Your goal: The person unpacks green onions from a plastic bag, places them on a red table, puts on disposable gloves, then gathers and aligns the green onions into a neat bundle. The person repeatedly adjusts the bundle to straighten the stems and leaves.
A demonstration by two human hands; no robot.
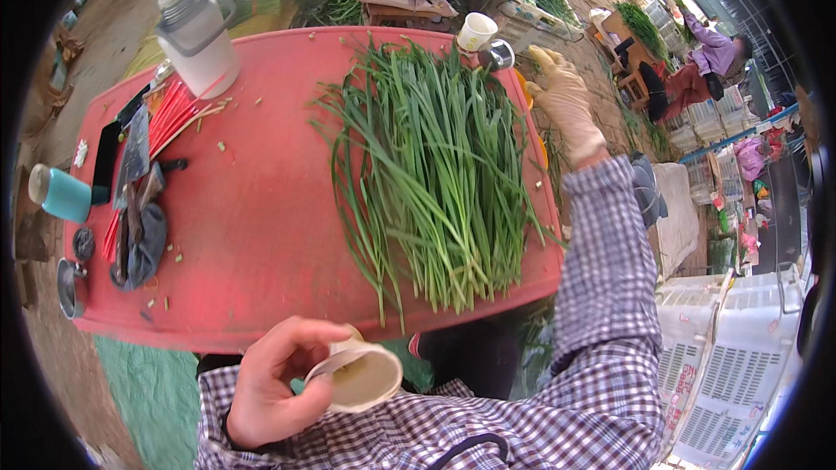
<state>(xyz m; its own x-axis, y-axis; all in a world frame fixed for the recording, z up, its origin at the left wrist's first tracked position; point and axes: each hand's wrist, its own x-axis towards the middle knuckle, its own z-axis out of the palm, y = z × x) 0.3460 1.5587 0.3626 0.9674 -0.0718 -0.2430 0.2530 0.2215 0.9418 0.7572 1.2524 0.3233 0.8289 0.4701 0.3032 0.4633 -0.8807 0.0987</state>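
Observation:
My left hand (284,378), bare, is closed on a pale paper cup (366,378) near my body, its open mouth tilted towards the camera. My right hand (563,94) wears a pale thin glove and is stretched out past the table's right edge, fingers apart and holding nothing. Close by it, at the far right corner of the red table (261,209), are a white paper cup (478,31) and a small metal-topped container (498,55). A large heap of long green leafy stalks (444,176) lies on the table's right half.
On the left stand a large white jug (199,46), a turquoise bottle (62,194) and a metal mug (70,287), near red ties (171,117) and a cleaver blade (134,147). Plastic crates (725,352) stand at the lower right. A person (712,52) is farther off.

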